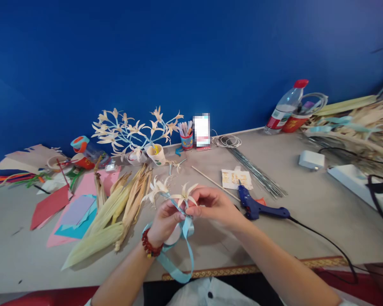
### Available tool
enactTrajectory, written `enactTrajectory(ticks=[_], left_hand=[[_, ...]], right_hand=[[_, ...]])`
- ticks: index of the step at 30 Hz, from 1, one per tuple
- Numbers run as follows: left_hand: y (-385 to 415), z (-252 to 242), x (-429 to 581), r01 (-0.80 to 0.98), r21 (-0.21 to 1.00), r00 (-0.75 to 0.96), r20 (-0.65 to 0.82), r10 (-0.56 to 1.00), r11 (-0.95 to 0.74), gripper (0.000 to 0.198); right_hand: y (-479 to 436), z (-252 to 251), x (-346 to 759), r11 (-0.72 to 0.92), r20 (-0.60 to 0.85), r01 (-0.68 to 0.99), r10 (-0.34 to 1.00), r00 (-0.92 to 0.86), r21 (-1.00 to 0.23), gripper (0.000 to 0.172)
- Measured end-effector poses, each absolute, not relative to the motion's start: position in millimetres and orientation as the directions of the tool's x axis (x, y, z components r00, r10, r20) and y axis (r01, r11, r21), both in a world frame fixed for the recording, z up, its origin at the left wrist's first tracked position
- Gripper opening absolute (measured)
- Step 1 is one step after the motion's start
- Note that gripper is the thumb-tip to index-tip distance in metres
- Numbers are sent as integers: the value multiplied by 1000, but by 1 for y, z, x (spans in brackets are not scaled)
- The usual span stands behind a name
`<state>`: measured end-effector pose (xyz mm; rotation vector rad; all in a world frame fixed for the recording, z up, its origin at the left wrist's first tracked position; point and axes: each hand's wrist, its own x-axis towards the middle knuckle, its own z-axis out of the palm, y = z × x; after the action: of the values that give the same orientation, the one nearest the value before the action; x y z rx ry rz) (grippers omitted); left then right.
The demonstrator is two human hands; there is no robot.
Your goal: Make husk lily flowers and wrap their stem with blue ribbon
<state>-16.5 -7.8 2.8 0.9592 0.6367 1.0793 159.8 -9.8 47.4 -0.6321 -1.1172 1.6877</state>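
Note:
Between my two hands is a spray of pale husk flowers [185, 194] on stems wrapped in light blue. My left hand [164, 223], with a red bead bracelet on its wrist, is closed round the stem below the blooms. The fingers of my right hand [210, 206] pinch at the base of the right-hand flower. A light blue ribbon [189, 246] hangs in a loop from the stem toward the table's front edge. Its roll [174, 238] shows partly behind my left hand.
Corn husks [111, 216] and coloured paper [78, 212] lie to the left. Finished flowers stand in paper cups [155, 155] at the back. On the right are a blue glue gun [255, 208], its cord, thin wires [258, 170], a power strip [354, 182] and a bottle [284, 110].

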Motion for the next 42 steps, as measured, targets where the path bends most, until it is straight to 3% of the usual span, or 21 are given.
enactTrajectory(ticks=[7,13,20,29,35,42], left_hand=[[-8,8,-13,-515,838,386,39,922,180,25],[-9,10,-11,-476,851,342,-53,938,222,34],[-8,9,-12,-475,831,425,-71,903,289,28],[-8,13,-12,-475,827,368,-125,921,302,28],[-8,9,-13,-473,821,349,-157,924,319,26],[-8,14,-11,-541,767,354,-164,921,345,23]], right_hand=[[-8,41,150,-155,55,-530,932,-359,-834,24],[-12,40,145,-160,30,-561,949,-314,-812,26],[-8,42,155,-198,39,-471,894,-447,-860,27],[-5,40,156,-54,114,-415,922,-370,-908,27],[-5,41,157,52,144,-288,941,-308,-956,27],[-6,37,151,-33,72,-340,954,-292,-940,31]])
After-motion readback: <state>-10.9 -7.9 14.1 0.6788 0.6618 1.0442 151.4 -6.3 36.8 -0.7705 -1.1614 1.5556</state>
